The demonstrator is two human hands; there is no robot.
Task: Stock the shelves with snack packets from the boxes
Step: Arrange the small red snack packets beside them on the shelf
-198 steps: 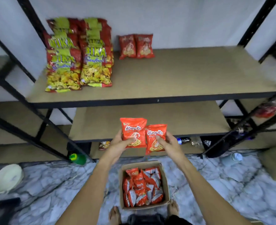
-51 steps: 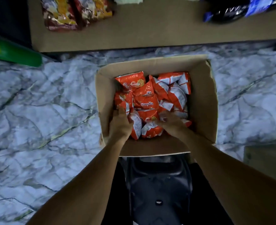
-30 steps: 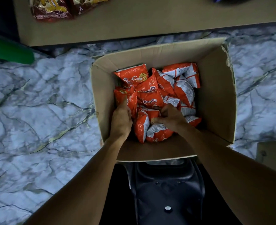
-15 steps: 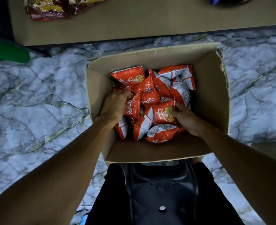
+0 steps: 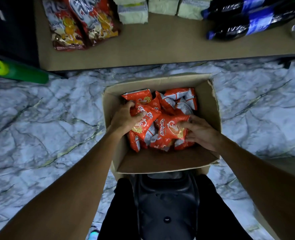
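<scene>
Both hands are down inside the box (image 5: 160,161). The left hand (image 5: 126,118) grips a packet (image 5: 144,122) at its upper left corner, with the fingers curled over the top edge and the thumb pressed on the printed front. The right hand (image 5: 200,130) pinches a second packet (image 5: 169,131) at its right side, thumb on the front and fingers curled behind.

Both of these orange packets lie front up and tilted between the hands, their near edges just beside each other. They rest on top of the heap of packets (image 5: 171,103) that fills the far part of the box. Whether either one is lifted clear of the heap cannot be told. The strip of box bottom nearest the wrists is bare cardboard.

The box stands on a marble-patterned floor (image 5: 48,127), which spreads out to either side of the forearms. Beyond the hands runs a brown shelf (image 5: 160,47). On it, beyond the left hand, lie red bags (image 5: 74,26), with pale packs (image 5: 133,13) straight ahead. Beyond the right hand lie dark bottles (image 5: 247,26) with blue labels, on their sides. A green bottle (image 5: 22,75) lies well out to the left of the left hand. A black object (image 5: 167,201) sits below the wrists, nearer than the box.
</scene>
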